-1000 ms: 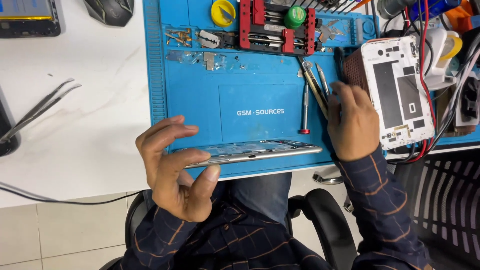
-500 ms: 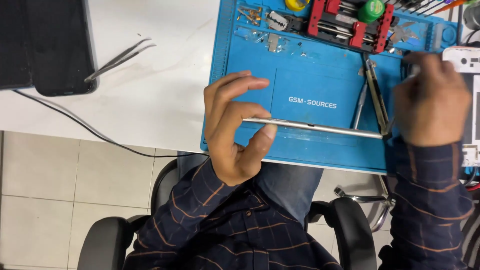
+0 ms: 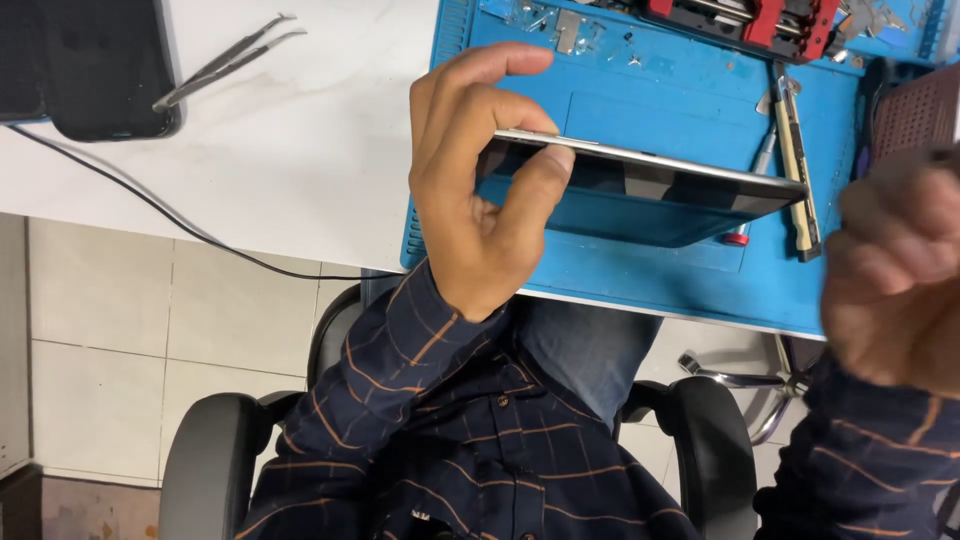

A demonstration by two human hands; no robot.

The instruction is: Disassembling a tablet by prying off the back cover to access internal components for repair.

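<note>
A white bench (image 3: 300, 150) is carrying a blue rubber work mat (image 3: 690, 120) that is reaching to its near edge, and a black office chair (image 3: 210, 450) is sitting below that edge. A black flat device (image 3: 90, 65) is lying at the bench's far left corner, with a thin black cable (image 3: 150, 205) running from it toward the near edge.

The left hand (image 3: 470, 200) is holding a thin silver-edged phone panel (image 3: 650, 185) over the near part of the mat. Its fingers (image 3: 470, 95) are curling over the panel's left end from the far side while the thumb is pressing from the near side, so they are pinching that end firmly. The panel is stretching rightward, edge-on and a little tilted, its right end hanging free above the mat.

The right hand (image 3: 895, 285) is hovering blurred by the mat's right near corner, well apart from the panel; I cannot tell how far its fingers are open or whether they are holding anything.

A red and black clamp fixture (image 3: 750, 20) is sitting at the mat's far edge. A beige-handled tool (image 3: 797, 165) is lying near the mat's right edge, just beside a red-tipped screwdriver (image 3: 752, 195). Silver tweezers (image 3: 225, 62) are lying on the bench beside the black device.
</note>
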